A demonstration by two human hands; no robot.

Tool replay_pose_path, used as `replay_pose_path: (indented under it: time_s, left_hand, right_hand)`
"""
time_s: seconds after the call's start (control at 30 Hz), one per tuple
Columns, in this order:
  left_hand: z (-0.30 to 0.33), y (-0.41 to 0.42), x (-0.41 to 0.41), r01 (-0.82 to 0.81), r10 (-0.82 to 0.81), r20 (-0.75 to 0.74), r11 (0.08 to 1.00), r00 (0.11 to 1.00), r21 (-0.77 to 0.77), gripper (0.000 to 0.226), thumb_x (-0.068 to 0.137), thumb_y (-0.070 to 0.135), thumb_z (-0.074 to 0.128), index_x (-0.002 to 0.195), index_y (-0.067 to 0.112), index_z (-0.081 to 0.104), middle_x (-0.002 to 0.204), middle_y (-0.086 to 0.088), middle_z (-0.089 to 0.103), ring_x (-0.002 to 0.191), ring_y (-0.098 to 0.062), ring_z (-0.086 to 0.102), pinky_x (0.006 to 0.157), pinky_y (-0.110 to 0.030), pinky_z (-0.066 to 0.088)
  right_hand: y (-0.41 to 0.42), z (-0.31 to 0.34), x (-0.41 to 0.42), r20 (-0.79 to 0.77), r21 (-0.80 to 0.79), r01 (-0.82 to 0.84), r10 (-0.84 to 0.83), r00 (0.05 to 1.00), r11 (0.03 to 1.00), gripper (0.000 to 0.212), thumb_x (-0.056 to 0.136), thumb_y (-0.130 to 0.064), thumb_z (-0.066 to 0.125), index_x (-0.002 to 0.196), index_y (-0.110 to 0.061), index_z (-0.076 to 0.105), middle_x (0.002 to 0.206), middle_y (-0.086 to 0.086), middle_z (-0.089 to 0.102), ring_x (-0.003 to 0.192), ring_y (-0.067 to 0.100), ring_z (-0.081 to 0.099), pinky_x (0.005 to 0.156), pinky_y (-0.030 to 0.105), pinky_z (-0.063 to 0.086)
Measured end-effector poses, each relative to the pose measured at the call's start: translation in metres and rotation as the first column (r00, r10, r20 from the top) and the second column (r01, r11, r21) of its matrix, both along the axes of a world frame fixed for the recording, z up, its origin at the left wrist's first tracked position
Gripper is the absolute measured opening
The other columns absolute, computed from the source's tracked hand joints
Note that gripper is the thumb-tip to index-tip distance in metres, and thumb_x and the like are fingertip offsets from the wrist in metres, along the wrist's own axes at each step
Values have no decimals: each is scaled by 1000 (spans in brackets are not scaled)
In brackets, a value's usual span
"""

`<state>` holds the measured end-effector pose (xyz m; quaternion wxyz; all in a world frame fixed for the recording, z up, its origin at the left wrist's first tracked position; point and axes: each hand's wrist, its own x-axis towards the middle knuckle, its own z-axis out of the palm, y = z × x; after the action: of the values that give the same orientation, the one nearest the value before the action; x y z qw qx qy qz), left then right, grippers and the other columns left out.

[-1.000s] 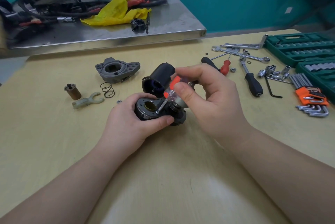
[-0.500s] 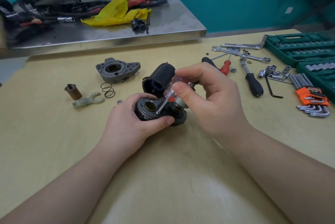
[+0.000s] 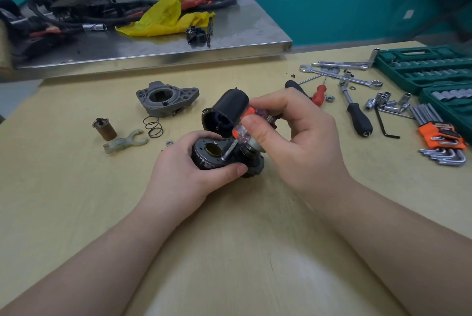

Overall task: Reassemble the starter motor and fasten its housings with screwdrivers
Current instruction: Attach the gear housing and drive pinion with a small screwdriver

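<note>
The motor lies on the wooden bench, its round end face with a brass bushing turned up toward the camera. The left hand grips it: the fingers curl over its far and left side, and the thumb presses along its near edge. The right hand is just right of the motor and holds a small screwdriver with a clear and orange handle. Its thumb and forefinger pinch the handle, the other fingers curl loosely behind it. The steel shaft slants down and left, and the tip meets the motor's end face just right of the bushing.

Directly behind the motor and touching it, a black can lies tilted with its open mouth facing the camera. Behind and left of the motor sits a grey casting with a round bore. A coil spring lies left of the motor, nearer than the casting; a pale fork lever lies just beside the spring, and a small brass cylinder stands farther left. A tiny nut rests just left of the left hand's fingers.

Right of the motor, well apart, lie a black-handled driver, a red-handled one, spanners, loose sockets, an orange holder of hex keys and a green socket case.
</note>
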<state>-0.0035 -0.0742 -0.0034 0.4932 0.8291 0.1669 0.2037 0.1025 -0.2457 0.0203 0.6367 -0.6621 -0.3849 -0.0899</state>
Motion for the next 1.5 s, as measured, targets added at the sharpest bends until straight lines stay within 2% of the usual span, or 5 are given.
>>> replay_pose_path:
  time_s: [0.2, 0.53, 0.97, 1.3, 1.5]
  left_hand:
    - [-2, 1, 0, -5, 5, 7, 1000, 1000, 8, 69, 47, 69, 91, 107, 41, 74, 98, 27, 78, 90, 6, 73, 73, -6, 50]
    - [-3, 4, 1, -1, 1, -4, 1000, 1000, 29, 63, 55, 57, 102, 108, 40, 74, 98, 26, 78, 90, 5, 73, 73, -6, 50]
    - [-3, 3, 0, -6, 6, -4, 1000, 1000, 10, 67, 51, 63, 101, 108, 41, 74, 98, 24, 79, 90, 3, 74, 72, -6, 51]
    - [-2, -1, 0, -25, 25, 0, 1000, 1000, 16, 69, 47, 68, 93, 108, 41, 73, 98, 25, 78, 89, 4, 74, 75, -12, 53]
    - [-2, 0, 0, -5, 5, 0, 1000, 1000, 11, 69, 49, 64, 98, 109, 39, 73, 99, 24, 79, 90, 3, 74, 73, -9, 52]
  right_hand:
    - [-3, -5, 0, -43, 12, -53, 54, 998, 999, 20, 100, -9, 67, 118, -15, 74, 127, -8, 74, 127, 17, 66, 106, 41, 55]
    - [0, 1, 2, -20, -4, -32, 32, 999, 999, 15, 98, -12, 73, 113, -14, 74, 107, -6, 76, 108, 23, 71, 94, 39, 58]
    - [2, 6, 1, -82, 21, -151, 152, 985, 988, 26, 98, -6, 65, 104, -31, 64, 117, 0, 76, 115, 21, 71, 102, 51, 56]
    - [4, 11, -1, -56, -27, -83, 81, 995, 996, 18, 93, -26, 69, 98, -42, 63, 101, -10, 76, 99, 20, 72, 86, 45, 60]
    - [6, 9, -6, -9, -42, 1, -2, 1000, 999, 14, 95, -23, 70, 104, -33, 64, 95, -14, 74, 94, 14, 72, 82, 23, 54]
